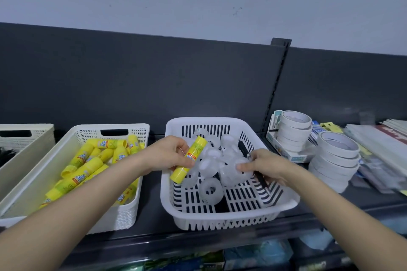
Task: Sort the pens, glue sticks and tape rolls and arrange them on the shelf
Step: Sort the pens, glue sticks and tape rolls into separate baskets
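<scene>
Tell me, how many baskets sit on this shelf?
3: a cream basket cut off far left, a second cream basket holding glue sticks, a white slotted basket mid-shelf. More may lie off-frame.

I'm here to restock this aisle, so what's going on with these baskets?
A person is sorting stationery on the shelf. Their left hand holds a yellow glue stick over the white slotted basket, which mostly contains clear tape rolls. The right hand grips a black pen in the same basket. The cream basket to the left holds a pile of glue sticks, so this one likely goes there.
</scene>
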The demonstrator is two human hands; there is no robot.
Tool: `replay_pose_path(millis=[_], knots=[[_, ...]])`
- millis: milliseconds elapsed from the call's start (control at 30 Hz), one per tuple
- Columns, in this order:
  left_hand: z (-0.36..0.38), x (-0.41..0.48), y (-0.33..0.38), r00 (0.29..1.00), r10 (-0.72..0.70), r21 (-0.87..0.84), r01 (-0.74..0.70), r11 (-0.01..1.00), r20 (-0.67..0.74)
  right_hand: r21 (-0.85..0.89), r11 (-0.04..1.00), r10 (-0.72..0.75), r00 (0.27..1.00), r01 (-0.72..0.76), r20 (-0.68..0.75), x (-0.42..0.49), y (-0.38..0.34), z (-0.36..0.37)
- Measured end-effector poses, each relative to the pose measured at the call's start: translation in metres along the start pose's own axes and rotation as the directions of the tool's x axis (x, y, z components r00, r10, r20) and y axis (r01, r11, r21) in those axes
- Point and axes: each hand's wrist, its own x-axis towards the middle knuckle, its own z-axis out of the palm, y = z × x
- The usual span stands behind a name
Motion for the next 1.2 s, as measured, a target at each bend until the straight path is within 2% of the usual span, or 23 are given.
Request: replay_pose_path(millis=[100, 233, 367, 433, 500, 600, 667, 700, 767, 800, 833, 900, 967, 1033, 1100, 1200], knots=[[0.0, 0.0, -0.002, 1.0, 0.011, 0.005, -0.011, 1.0, 0.004, -0.098, 0.995, -0.029, 0.996, 0.021, -0.084, -0.001, -0.003, -0.003], [0.0, -0.001, -0.003, 1.0, 0.016, 0.013, -0.016, 1.0, 0.002, -0.235, 0.969, -0.099, 0.993, 0.08, -0.068, -0.004, -0.017, -0.004], [0.005, 0.001, 0.0, 0.999, 0.04, 0.149, -0.041, 0.988, 0.011, -0.201, 0.967, -0.172, 0.983, 0.156, -0.066, 0.002, -0.027, 0.003], [0.013, -0.001, 0.007, 0.993, 0.083, 0.261, -0.102, 0.96, 0.084, -0.235, 0.957, -0.199, 0.975, 0.171, -0.1, 0.008, -0.025, 0.006], [0.025, -0.003, 0.016, 0.968, 0.118, 0.368, -0.194, 0.909, 0.22, -0.285, 0.937, -0.234, 0.968, 0.2, -0.09, 0.014, -0.021, 0.009], [0.043, -0.003, 0.024, 0.901, 0.067, 0.475, -0.288, 0.831, 0.429, -0.397, 0.882, -0.254, 0.966, 0.252, 0.048, 0.017, -0.016, 0.019], [0.051, 0.001, 0.026, 0.884, 0.048, 0.539, -0.326, 0.777, 0.465, -0.452, 0.858, -0.231, 0.969, 0.243, 0.082, 0.016, -0.014, 0.017], [0.05, 0.002, 0.028, 0.892, 0.046, 0.566, -0.325, 0.758, 0.45, -0.548, 0.804, -0.238, 0.969, 0.232, 0.06, 0.016, -0.012, 0.013], [0.039, 0.003, 0.029, 0.93, 0.034, 0.659, -0.284, 0.697, 0.365, -0.759, 0.642, -0.224, 0.973, 0.107, -0.052, 0.011, -0.011, 0.003], [0.031, 0.003, 0.03, 0.95, 0.044, 0.718, -0.263, 0.645, 0.309, -0.786, 0.618, -0.223, 0.966, 0.038, -0.129, 0.009, -0.011, -0.001], [0.024, 0.003, 0.029, 0.966, 0.058, 0.766, -0.235, 0.598, 0.251, -0.765, 0.644, -0.238, 0.954, 0.014, -0.183, 0.009, -0.011, -0.003], [0.014, 0.005, 0.026, 0.988, 0.08, 0.803, -0.156, 0.576, 0.134, -0.642, 0.763, -0.273, 0.938, 0.075, -0.214, 0.011, -0.017, 0.006], [0.013, 0.007, 0.02, 0.994, 0.095, 0.792, -0.103, 0.602, 0.057, -0.586, 0.796, -0.298, 0.94, 0.151, -0.163, 0.013, -0.021, 0.027], [0.015, 0.007, 0.013, 0.993, 0.112, 0.778, -0.087, 0.622, 0.021, -0.651, 0.743, -0.279, 0.956, 0.156, -0.089, 0.015, -0.019, 0.044], [0.016, 0.006, 0.005, 0.994, 0.111, 0.724, -0.069, 0.686, -0.01, -0.716, 0.693, -0.244, 0.962, 0.085, -0.122, 0.02, -0.015, 0.044], [0.015, 0.006, -0.005, 0.993, 0.093, 0.601, -0.028, 0.799, -0.078, -0.701, 0.711, -0.232, 0.957, 0.047, -0.172, 0.024, -0.02, 0.046]])
